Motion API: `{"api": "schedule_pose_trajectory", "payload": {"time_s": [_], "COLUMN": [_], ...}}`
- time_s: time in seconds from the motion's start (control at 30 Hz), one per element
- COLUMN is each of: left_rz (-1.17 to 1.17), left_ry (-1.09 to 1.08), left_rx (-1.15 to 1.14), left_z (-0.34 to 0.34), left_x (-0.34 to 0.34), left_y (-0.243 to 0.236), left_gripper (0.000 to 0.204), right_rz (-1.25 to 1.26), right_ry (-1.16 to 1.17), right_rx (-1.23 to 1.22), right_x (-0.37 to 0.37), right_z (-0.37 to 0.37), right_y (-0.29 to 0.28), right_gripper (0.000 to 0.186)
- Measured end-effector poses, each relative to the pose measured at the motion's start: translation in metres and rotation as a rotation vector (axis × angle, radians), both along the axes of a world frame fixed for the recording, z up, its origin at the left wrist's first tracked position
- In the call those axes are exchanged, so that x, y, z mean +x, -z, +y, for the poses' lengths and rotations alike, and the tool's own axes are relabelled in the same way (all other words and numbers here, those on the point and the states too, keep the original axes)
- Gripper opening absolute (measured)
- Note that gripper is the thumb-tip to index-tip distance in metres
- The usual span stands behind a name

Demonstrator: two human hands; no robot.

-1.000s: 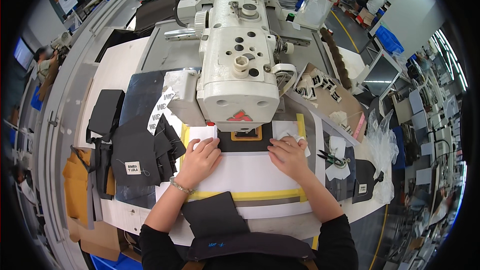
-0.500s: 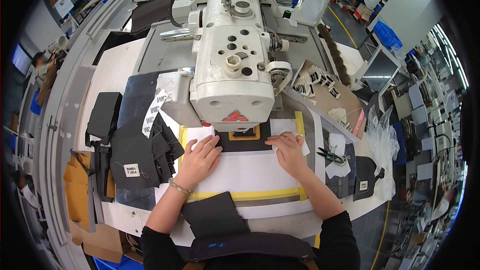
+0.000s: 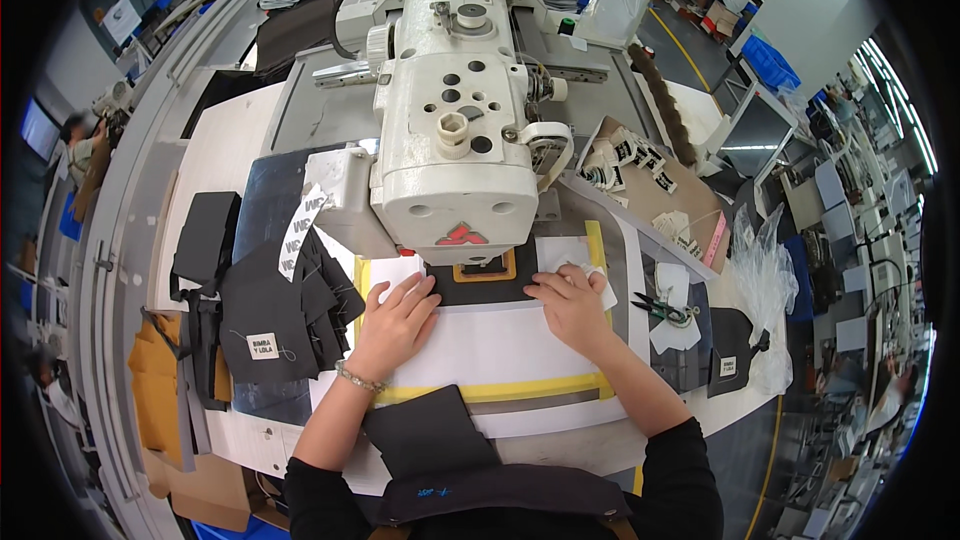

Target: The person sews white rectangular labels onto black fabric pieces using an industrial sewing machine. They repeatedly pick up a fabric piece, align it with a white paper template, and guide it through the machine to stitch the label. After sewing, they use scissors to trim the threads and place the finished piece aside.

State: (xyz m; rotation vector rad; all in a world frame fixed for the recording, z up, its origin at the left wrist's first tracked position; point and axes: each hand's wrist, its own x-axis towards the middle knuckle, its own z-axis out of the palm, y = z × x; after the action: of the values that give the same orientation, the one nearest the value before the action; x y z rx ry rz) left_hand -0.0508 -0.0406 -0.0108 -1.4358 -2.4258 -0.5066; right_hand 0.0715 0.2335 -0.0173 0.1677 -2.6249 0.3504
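Note:
A black fabric piece (image 3: 490,292) lies flat on a white sheet (image 3: 490,340) edged with yellow tape, under the head of a white sewing machine (image 3: 450,180). A yellow-orange frame (image 3: 483,279) rests on the piece, partly hidden below the machine head. My left hand (image 3: 398,322) lies at the piece's left edge, fingers stretched out and holding nothing. At the right edge my right hand (image 3: 572,308) rests palm down, its fingertips touching the piece and its fingers slightly bent and apart.
Stacked black pieces (image 3: 270,315) lie to the left, with a printed white strip (image 3: 298,235) on them. Rightward are a box of small labels (image 3: 650,195), green-handled snips (image 3: 662,310) and a plastic bag (image 3: 765,310). Another black piece (image 3: 435,435) lies nearest me.
The view has shifted slightly, so the machine head appears a little further left. Both hands keep their places at the edges of the black piece.

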Motion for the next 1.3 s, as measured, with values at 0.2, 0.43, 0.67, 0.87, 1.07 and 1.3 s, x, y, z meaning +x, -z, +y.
{"api": "schedule_pose_trajectory", "payload": {"time_s": [0.2, 0.43, 0.67, 0.87, 1.07, 1.3], "left_rz": [0.026, 0.064, 0.076, 0.071, 0.087, 0.093], "left_ry": [0.009, 0.024, 0.029, 0.026, 0.023, 0.050], "left_rx": [0.008, 0.019, 0.022, 0.022, 0.038, 0.047], "left_z": [0.001, 0.002, 0.002, 0.001, 0.001, -0.001], "left_x": [0.001, 0.001, 0.001, 0.001, 0.002, 0.001], "left_y": [0.000, 0.002, 0.001, 0.002, 0.000, 0.000], "left_gripper": [0.019, 0.015, 0.015, 0.018, 0.018, 0.018], "right_rz": [0.009, -0.094, -0.107, -0.017, 0.046, 0.097], "right_ry": [0.041, 0.102, 0.096, 0.155, -0.084, -0.128], "right_rx": [0.066, 0.088, 0.098, 0.164, 0.075, 0.099], "right_x": [-0.004, -0.013, -0.013, -0.011, -0.001, -0.001], "right_z": [-0.002, -0.006, -0.006, -0.009, -0.007, -0.003], "right_y": [-0.007, -0.008, -0.008, 0.000, -0.004, 0.001], "right_gripper": [0.023, 0.032, 0.037, 0.035, 0.023, 0.018]}}
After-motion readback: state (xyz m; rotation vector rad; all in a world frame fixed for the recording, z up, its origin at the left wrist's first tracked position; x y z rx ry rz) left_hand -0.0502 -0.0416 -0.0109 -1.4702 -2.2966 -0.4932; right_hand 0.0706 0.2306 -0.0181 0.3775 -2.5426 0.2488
